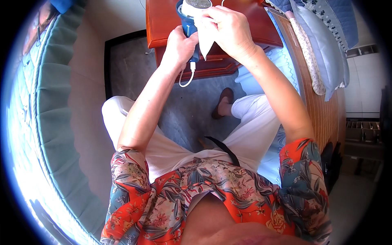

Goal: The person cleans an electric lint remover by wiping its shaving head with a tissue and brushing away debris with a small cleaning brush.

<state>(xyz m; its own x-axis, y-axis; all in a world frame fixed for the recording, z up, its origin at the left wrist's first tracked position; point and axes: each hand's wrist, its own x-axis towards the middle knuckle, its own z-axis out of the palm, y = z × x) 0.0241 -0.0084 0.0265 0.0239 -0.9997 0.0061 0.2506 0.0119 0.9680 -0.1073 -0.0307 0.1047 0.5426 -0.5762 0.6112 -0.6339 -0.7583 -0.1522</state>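
My left hand (180, 47) is wrapped round the blue handle of what looks like a fabric shaver (189, 27), held upright. Its round white head carries a speckled metal face at the top edge of the view. A white cable (192, 74) is plugged into the bottom of the handle and loops to the left. My right hand (232, 32) pinches a white tissue (206, 37) against the side of the head. One pointed corner of the tissue hangs down beside the handle.
Beyond my hands stands a reddish-brown wooden cabinet (163, 25) with drawers. A bed with a wooden edge (322, 118) and blue pillows (326, 49) is on the right. Teal ruffled fabric (57, 102) runs down the left. The floor (179, 110) is grey.
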